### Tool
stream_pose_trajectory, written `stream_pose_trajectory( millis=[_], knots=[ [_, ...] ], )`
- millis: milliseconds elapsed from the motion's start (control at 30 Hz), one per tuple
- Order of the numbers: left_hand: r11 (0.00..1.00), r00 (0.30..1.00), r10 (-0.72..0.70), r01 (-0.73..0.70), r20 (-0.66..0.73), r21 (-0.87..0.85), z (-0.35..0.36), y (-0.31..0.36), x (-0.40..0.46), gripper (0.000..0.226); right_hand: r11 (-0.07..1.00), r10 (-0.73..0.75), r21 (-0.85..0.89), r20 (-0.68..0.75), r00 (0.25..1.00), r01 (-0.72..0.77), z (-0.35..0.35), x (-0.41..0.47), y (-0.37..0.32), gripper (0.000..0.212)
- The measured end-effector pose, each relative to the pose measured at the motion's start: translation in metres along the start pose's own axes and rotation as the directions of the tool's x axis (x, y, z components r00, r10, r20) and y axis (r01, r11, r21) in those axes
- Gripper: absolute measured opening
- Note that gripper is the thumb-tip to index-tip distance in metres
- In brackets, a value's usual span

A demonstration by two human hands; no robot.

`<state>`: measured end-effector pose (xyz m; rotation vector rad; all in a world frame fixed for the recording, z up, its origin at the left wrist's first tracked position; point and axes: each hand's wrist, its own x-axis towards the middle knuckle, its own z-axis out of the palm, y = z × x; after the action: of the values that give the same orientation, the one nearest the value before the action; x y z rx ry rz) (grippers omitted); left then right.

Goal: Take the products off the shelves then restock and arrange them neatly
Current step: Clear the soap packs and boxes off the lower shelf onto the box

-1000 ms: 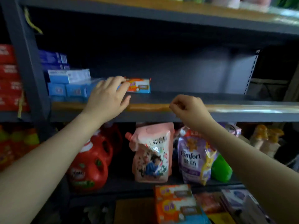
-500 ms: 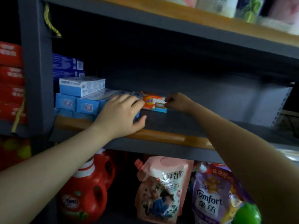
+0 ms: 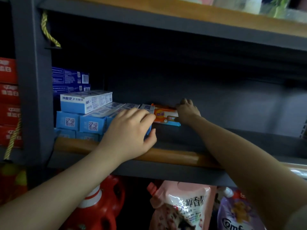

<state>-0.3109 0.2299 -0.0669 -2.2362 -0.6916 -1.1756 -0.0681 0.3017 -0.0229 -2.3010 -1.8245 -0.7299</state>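
An orange and white packet (image 3: 165, 116) lies deep on the dark middle shelf (image 3: 179, 156), just right of a stack of light blue boxes (image 3: 86, 112). My right hand (image 3: 187, 112) reaches in and grips the packet's right end. My left hand (image 3: 131, 130) rests with fingers spread over the rightmost blue boxes, its fingertips touching the packet's left end. One blue box lies on top of the stack, and dark blue boxes (image 3: 69, 80) stand behind it.
Red boxes (image 3: 9, 100) fill the bay to the left of the grey upright post (image 3: 33, 80). Below hang a red detergent jug (image 3: 103, 206), a pink refill pouch (image 3: 181, 208) and a purple Comfort pouch (image 3: 237, 216). The shelf's right part is bare.
My right hand rose from the shelf's front edge, reached deep in and took hold of the orange packet's right end. My left hand stayed on the blue boxes. The camera moved closer.
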Motion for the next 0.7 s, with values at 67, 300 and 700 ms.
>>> stream_pose_trajectory(
  millis=[67,300,700],
  knots=[
    [1.0,1.0,0.001,-0.001,-0.004,0.002,0.0,0.0,0.0,0.035,0.997,0.021,0.068,0.019,1.0,-0.022,0.001,0.0,-0.001,0.07],
    [1.0,1.0,-0.005,0.006,-0.027,0.014,-0.001,0.0,-0.002,0.033,0.999,0.029,0.04,0.014,0.999,-0.03,-0.013,-0.011,-0.003,0.062],
    [0.999,0.998,-0.019,0.021,-0.056,0.028,-0.005,0.004,-0.003,0.026,0.94,0.087,0.341,-0.155,0.984,-0.029,-0.065,-0.112,0.006,0.037]
  ],
)
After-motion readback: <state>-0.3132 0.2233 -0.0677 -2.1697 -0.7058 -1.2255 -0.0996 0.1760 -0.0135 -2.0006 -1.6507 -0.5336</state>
